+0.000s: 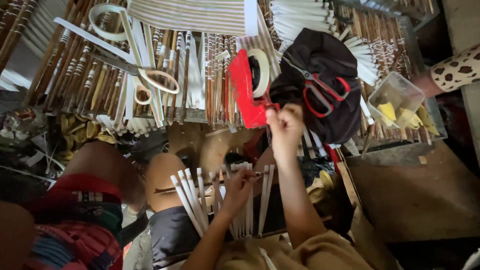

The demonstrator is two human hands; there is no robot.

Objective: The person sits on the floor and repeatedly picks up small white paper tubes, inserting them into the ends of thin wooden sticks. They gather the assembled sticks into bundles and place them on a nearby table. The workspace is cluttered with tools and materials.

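My right hand [284, 129] is raised to the red tape dispenser [246, 92], with thumb and fingers pinched together at its lower edge, seemingly on the tape end. A roll of white tape [261, 70] sits in the dispenser. Lower down, my left hand [239, 189] grips a thin brown stick [172, 188] that lies roughly level across my lap. Under and around this hand lie several white paper strips [192, 202], fanned out.
Many brown sticks with white bands [80, 75] fill a rack ahead. Cream-handled scissors [147, 80] lie on them, and red-handled scissors [322, 92] rest on a black bag [345, 115]. A clear tub [395, 87] holds yellow pieces. Another person's knee [102, 162] is left, a spotted sleeve [457, 67] right.
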